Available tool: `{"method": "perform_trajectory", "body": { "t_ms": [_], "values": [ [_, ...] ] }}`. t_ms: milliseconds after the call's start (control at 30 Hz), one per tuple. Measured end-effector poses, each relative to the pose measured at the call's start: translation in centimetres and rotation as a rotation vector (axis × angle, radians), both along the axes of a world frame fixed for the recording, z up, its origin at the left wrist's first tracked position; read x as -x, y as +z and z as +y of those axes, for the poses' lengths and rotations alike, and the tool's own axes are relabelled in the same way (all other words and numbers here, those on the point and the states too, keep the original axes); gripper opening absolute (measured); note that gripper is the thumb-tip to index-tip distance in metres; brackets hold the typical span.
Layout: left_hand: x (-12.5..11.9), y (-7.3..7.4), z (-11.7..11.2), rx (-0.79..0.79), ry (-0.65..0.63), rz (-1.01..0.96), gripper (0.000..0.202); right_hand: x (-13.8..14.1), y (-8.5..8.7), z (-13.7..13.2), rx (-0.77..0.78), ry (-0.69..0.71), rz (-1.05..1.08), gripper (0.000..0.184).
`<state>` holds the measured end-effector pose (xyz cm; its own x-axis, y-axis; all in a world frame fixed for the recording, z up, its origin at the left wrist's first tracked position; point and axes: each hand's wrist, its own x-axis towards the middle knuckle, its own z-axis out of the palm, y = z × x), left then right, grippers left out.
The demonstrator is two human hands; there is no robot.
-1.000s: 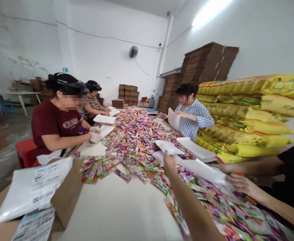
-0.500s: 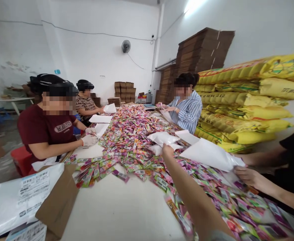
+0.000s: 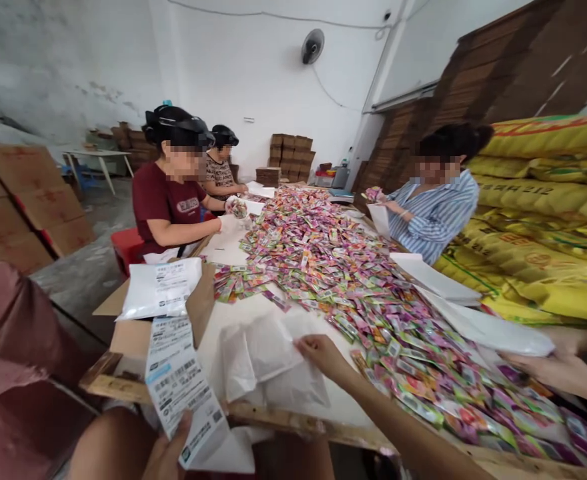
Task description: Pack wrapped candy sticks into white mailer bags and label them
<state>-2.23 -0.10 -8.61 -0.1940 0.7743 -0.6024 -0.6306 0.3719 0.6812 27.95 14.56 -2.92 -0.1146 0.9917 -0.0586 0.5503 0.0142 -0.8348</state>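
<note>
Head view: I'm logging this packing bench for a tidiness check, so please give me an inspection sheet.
Surface: white table, wooden front edge.
Job's things: right hand pinches white mailer bags; left hand holds a label strip.
Clutter: colourful sachets; labelled bag on a cardboard box.
Grippers: both hands closed on their items.
Cables: wire below the wall fan.
Surroundings: three seated co-workers; yellow sacks.

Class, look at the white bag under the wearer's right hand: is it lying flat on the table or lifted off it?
Flat. The white bag lies crumpled on the table near its front edge, with the right hand pinching its upper corner.
</note>
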Motion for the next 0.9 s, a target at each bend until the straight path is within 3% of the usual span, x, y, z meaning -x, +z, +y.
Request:
{"method": "perform_trajectory", "body": {
  "t_ms": [67, 167, 267, 333, 400, 533, 633, 700, 733, 833, 867, 900],
  "values": [
    [0.5, -1.4, -0.1, -0.007, -0.022, -0.103, 0.035, 0.0, -0.4, -0.8, -0.043, 0.022, -0.080, 0.041],
    [1.0, -2.1, -0.5, -0.037, -0.003, -0.181, 0.054, -2.3, 2.4, -0.5, -0.235, 0.049, -0.212, 0.024],
    [0.6, -1.0, -1.0, -0.114, -0.022, -0.179, 0.064, -4.9, 6.3, 0.3, -0.478, 0.059, -0.359, 0.016],
    [0.1, 0.0, -1.1, -0.139, -0.035, -0.148, 0.061, -5.4, 7.8, 0.8, -0.490, 0.099, -0.412, 0.016],
    [-0.4, 0.7, -1.2, -0.161, -0.040, -0.118, 0.058, -4.8, 7.6, 1.3, -0.404, 0.178, -0.459, 0.017],
    [-0.4, 0.9, -1.6, -0.202, -0.058, -0.068, 0.057, -1.6, 3.5, 2.0, -0.259, 0.273, -0.552, 0.018],
    [0.0, 1.3, -2.2, -0.233, -0.080, -0.039, 0.054, 1.5, 1.2, 1.3, -0.302, 0.177, -0.606, 0.021],
    [0.0, 2.0, -2.8, -0.268, -0.088, 0.043, 0.052, 3.9, 1.4, -0.4, -0.401, 0.089, -0.520, 0.023],
    [-0.1, 2.3, -3.0, -0.294, -0.099, 0.110, 0.051, 5.3, 1.9, -1.6, -0.432, 0.110, -0.407, 0.026],
    [-0.6, 3.2, -3.4, -0.338, -0.114, 0.260, 0.043, 9.5, 4.3, -5.9, -0.405, 0.445, 0.004, 0.063],
    [-0.7, 3.4, -3.5, -0.321, -0.106, 0.250, 0.039, 10.7, 4.9, -7.3, -0.406, 0.560, 0.068, 0.066],
    [-0.7, 3.6, -3.6, -0.294, -0.095, 0.221, 0.035, 11.7, 5.3, -8.6, -0.442, 0.625, 0.082, 0.058]
  ]
}}
